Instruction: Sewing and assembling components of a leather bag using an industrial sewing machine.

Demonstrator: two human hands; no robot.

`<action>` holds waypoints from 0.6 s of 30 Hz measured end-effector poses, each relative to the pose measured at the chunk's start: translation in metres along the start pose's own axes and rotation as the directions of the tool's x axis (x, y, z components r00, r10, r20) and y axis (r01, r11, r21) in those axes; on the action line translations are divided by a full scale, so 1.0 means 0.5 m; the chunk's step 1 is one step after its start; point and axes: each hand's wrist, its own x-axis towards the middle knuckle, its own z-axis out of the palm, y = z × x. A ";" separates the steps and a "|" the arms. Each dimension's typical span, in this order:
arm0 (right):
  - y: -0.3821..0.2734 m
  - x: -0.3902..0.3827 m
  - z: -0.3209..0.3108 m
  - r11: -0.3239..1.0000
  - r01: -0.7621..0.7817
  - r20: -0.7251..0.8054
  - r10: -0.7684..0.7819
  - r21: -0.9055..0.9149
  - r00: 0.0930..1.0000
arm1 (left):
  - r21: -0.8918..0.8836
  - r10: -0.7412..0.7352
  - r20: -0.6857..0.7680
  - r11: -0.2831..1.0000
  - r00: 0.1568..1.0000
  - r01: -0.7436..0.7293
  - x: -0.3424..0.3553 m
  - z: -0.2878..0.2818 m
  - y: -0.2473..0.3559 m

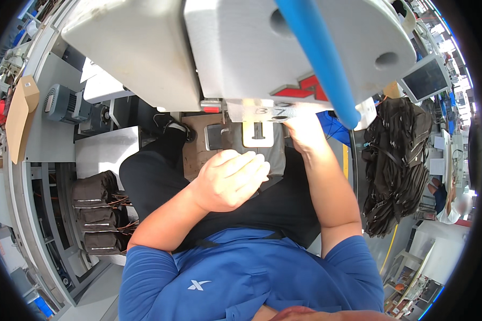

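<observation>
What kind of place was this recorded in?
Most likely a sewing workshop or factory floor: a large white machine head, probably a sewing machine's, looms over the person's lap, dark fabric pieces are heaped at the right, and a finned grey motor sits at the left.

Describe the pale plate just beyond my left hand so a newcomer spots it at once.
Start at the big white machine crossed by a blue tube. Look below its head, just beyond the left hand, where dark fabric lies. The small plate there stands out from that fabric by its pale cream colour and cut-out centre.
</observation>
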 end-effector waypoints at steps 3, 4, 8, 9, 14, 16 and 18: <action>0.029 0.003 -0.013 0.997 -0.003 -0.008 0.004 0.074 1.000 | -0.192 0.038 0.003 0.981 0.999 -0.037 -0.003 0.002 0.018; 0.023 0.003 -0.008 0.995 0.014 -0.001 -0.014 0.103 1.000 | -0.116 0.118 -0.059 0.985 0.991 -0.124 -0.008 0.015 0.029; -0.026 -0.005 0.002 0.978 0.075 0.063 -0.064 -0.193 0.996 | -0.119 -0.026 -0.153 0.993 0.988 0.007 -0.030 -0.002 0.022; -0.026 -0.009 0.002 0.930 0.159 0.018 -0.163 -0.330 0.987 | -0.159 -0.112 -0.134 0.983 0.985 0.090 -0.041 -0.009 0.019; -0.048 -0.026 0.042 0.940 0.063 -0.009 -0.070 -0.336 0.998 | 0.066 -0.166 0.024 0.984 0.986 0.164 -0.025 -0.010 0.005; -0.044 -0.025 0.046 0.909 0.057 -0.022 -0.072 -0.413 0.997 | 0.030 -0.152 0.013 0.988 0.988 0.151 -0.027 -0.003 -0.001; -0.049 -0.023 0.056 0.954 -0.015 -0.045 0.002 -0.298 0.999 | 0.018 -0.135 0.016 0.991 0.991 0.135 -0.020 -0.004 -0.007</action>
